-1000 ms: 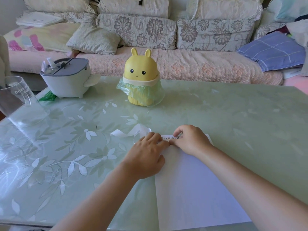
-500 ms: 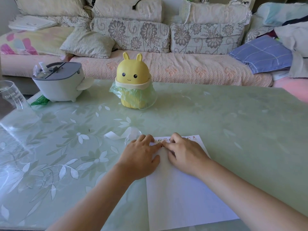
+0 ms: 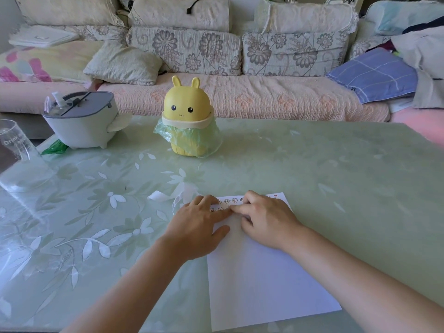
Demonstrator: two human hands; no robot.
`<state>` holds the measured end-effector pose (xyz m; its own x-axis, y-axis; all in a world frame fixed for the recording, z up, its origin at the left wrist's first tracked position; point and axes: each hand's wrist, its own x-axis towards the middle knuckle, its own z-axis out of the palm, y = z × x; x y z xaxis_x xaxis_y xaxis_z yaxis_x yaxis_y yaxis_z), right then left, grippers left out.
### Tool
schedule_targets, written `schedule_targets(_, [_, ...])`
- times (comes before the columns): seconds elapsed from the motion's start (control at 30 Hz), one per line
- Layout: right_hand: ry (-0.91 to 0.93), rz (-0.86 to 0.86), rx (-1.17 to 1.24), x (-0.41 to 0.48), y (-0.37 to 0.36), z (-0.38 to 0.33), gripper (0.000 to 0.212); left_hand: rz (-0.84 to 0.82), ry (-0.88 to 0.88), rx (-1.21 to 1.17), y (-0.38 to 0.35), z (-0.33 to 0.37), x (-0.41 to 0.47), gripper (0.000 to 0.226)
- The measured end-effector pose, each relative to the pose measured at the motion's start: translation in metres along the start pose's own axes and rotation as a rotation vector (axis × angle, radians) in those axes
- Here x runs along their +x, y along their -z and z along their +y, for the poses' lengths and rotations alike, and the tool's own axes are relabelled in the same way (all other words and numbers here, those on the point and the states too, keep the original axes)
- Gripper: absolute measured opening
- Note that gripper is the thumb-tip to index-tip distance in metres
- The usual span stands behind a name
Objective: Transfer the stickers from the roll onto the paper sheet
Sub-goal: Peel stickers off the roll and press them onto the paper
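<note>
Fingers (image 3: 216,213) of left hand (image 3: 195,228) straight on sticker strip (image 3: 219,208), right hand (image 3: 266,222) forefinger pressing it, strip running left-right along top edge of paper sheet (image 3: 264,284), lower centre.

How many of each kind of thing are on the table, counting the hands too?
Hands: 2 (left hand, right hand)
Paper sheet: 1
Sticker strip: 1
Yellow bunny bin: 1
Grey machine: 1
Glass cup: 1
Green scrap: 1
Total: 8
</note>
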<state>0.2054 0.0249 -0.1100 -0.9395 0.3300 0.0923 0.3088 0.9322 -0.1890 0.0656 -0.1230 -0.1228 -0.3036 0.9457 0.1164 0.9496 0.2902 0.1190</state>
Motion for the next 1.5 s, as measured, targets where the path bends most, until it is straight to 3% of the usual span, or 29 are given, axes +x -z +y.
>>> schedule_targets(0.3, [-0.08, 0.035, 0.064, 0.014, 0.007, -0.009, 0.026, 0.146, -0.024, -0.206, 0.009, -0.008, -0.001, 0.042])
schedule_targets(0.4, [-0.128, 0.043, 0.205, 0.021, 0.007, -0.022, 0.019, 0.275, -0.006, -0.408, 0.023, -0.013, -0.001, 0.024])
schedule_targets(0.57, [-0.263, 0.038, 0.503, 0.034, 0.009, -0.043, 0.013, 0.472, 0.181, -0.569, 0.048, -0.026, -0.009, 0.032])
schedule_targets(0.67, [-0.323, 0.03, 0.578, 0.042, 0.008, -0.052, 0.01, 0.435, 0.327, -0.605, 0.054, -0.04, -0.014, 0.031])
schedule_targets(0.77, [-0.404, -0.015, 0.54, 0.046, 0.007, -0.056, 0.019, 0.282, 0.407, -0.596, 0.054, -0.045, -0.021, 0.026])
schedule_targets(0.97, [-0.446, 0.007, 0.575, 0.047, 0.005, -0.065, 0.025, 0.071, 0.398, -0.448, 0.05, -0.041, -0.031, 0.023])
schedule_targets(1.1, [-0.404, -0.02, 0.6, 0.045, 0.009, -0.073, 0.044, 0.049, 0.422, -0.28, 0.044, -0.039, -0.032, 0.034])
schedule_targets(1.23, [-0.351, -0.067, 0.707, 0.045, 0.009, -0.079, 0.041, 0.087, 0.465, -0.444, 0.044, -0.038, -0.027, 0.016])
schedule_targets(1.33, [-0.345, -0.051, 0.839, 0.046, 0.013, -0.079, 0.032, 0.172, 0.536, -0.648, 0.051, -0.036, -0.022, 0.029])
schedule_targets(1.43, [-0.302, -0.01, 0.932, 0.048, 0.019, -0.079, 0.011, 0.224, 0.56, -0.794, 0.064, -0.037, -0.02, 0.023])
schedule_targets(1.5, [-0.276, 0.007, 0.986, 0.048, 0.021, -0.079, 0.008, 0.232, 0.571, -0.889, 0.069, -0.037, -0.021, 0.022])
